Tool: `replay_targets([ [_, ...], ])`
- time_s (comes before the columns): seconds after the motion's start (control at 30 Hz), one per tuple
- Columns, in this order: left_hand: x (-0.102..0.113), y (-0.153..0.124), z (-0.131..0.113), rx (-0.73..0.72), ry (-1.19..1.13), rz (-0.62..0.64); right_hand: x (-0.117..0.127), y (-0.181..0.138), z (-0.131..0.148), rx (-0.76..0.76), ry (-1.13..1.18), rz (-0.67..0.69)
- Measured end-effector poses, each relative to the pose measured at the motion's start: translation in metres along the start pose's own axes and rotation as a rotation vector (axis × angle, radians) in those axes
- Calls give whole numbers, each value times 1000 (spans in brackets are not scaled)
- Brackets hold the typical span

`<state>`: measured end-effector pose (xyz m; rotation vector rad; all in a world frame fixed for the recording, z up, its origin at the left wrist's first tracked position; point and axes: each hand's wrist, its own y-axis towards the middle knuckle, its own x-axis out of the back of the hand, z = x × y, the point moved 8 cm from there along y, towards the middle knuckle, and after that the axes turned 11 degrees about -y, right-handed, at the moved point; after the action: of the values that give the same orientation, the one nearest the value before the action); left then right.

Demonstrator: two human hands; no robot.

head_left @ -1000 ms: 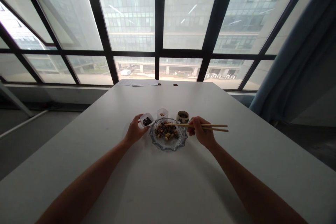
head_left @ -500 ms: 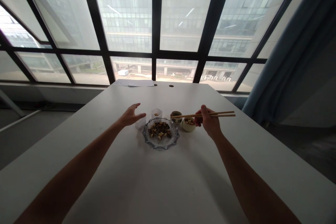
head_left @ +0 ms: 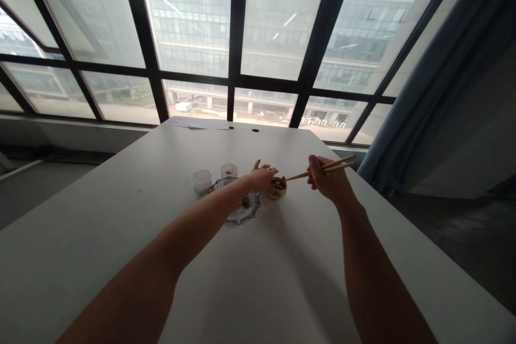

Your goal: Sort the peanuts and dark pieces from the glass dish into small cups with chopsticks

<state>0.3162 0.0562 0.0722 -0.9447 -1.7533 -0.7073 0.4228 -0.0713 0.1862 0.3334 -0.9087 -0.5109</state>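
Observation:
My left hand reaches across the glass dish, its thumb in front of a small pale bowl and its fingers behind the rim. Brown and light nuts fill this bowl. Wooden chopsticks are gripped in my right hand, to the right of the bowl, with their tips at its rim. My left forearm partly covers the scalloped clear glass dish, where a few of its mixed nuts still show. The second small bowl is hidden behind my left hand.
Left of and behind the dish stand two clear plastic cups, the nearer cup and the farther cup, which has a few pieces inside. White papers lie at the far edge of the white table. Beyond are windows and a blue curtain.
My left hand has moved right, from beside the cups over the dish to the pale bowl. The chopsticks have shifted, their tips now at this bowl. The view has turned slightly.

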Motion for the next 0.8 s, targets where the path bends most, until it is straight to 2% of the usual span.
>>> replay_targets([
  [0.13, -8, 10, 3, 3, -17, 21, 0, 0, -1, -1, -2, 8],
  [0.37, -7, 8, -11, -202, -14, -124, -2, 0, -5, 7, 30, 30],
  [0.63, -5, 5, -10, -152, -7, -120, -14, 2, -6, 35, -42, 91],
  [0.8, -6, 12, -5, -102, -26, -67, 3, -2, 9, 75, -26, -82],
])
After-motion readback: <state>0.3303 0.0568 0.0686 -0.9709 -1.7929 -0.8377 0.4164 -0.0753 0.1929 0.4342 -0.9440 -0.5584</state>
